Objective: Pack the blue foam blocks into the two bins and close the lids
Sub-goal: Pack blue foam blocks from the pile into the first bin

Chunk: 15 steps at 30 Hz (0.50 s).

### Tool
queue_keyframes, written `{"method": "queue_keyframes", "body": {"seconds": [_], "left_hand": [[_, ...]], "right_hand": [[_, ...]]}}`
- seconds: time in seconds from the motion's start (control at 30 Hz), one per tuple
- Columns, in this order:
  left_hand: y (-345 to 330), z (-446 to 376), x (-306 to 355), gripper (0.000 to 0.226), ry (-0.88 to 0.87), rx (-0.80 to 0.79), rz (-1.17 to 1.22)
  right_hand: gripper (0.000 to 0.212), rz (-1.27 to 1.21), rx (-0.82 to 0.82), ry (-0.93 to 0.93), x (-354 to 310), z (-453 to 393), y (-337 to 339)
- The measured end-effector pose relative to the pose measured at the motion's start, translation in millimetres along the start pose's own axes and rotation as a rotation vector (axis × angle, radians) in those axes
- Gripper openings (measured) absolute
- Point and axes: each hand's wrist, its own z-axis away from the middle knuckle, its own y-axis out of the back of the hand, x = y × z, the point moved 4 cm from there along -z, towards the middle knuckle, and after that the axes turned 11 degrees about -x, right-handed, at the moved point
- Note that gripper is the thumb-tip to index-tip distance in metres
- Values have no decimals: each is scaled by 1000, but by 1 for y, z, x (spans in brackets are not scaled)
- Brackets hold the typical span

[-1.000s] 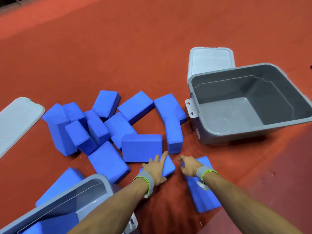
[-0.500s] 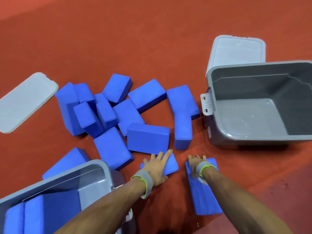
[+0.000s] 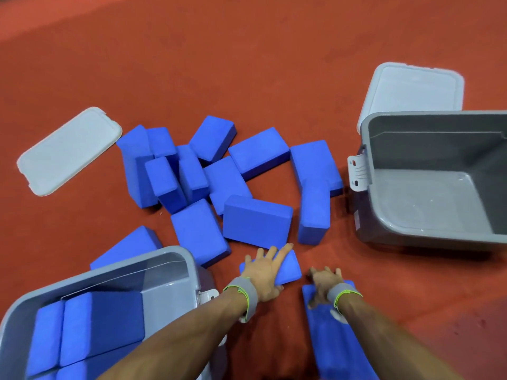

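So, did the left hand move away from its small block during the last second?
No. The left hand lies flat on the same small block, right in front of the large flat block, as before.

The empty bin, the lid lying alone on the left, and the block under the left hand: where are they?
empty bin (image 3: 428,204), head view, bare floor inside.
lid (image 3: 68,150), head view, middle of its top.
block (image 3: 288,267), head view, corner beside the fingers.
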Motion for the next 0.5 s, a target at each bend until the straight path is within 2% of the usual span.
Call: {"method": "queue_keyframes", "body": {"seconds": [0.1, 0.2, 0.27, 0.33, 0.43, 0.5], "left_hand": [[-3, 5, -5, 109, 0, -3, 33], [-5, 7, -8, 109, -1, 7, 40], [-5, 9, -10, 109, 1, 10, 48], [-6, 10, -12, 110, 2, 22, 55], [-9, 14, -11, 109, -5, 36, 73], [-7, 19, -9, 108, -4, 41, 103]], "right_hand": [[106, 21, 41, -34, -10, 9, -7], [121, 8, 43, -203, -5, 21, -4], [126, -37, -11, -313, 0, 30, -4], [118, -51, -32, -351, 2, 37, -1], [96, -54, -30, -293, -1, 46, 5], [89, -73, -37, -268, -7, 54, 11]]}}
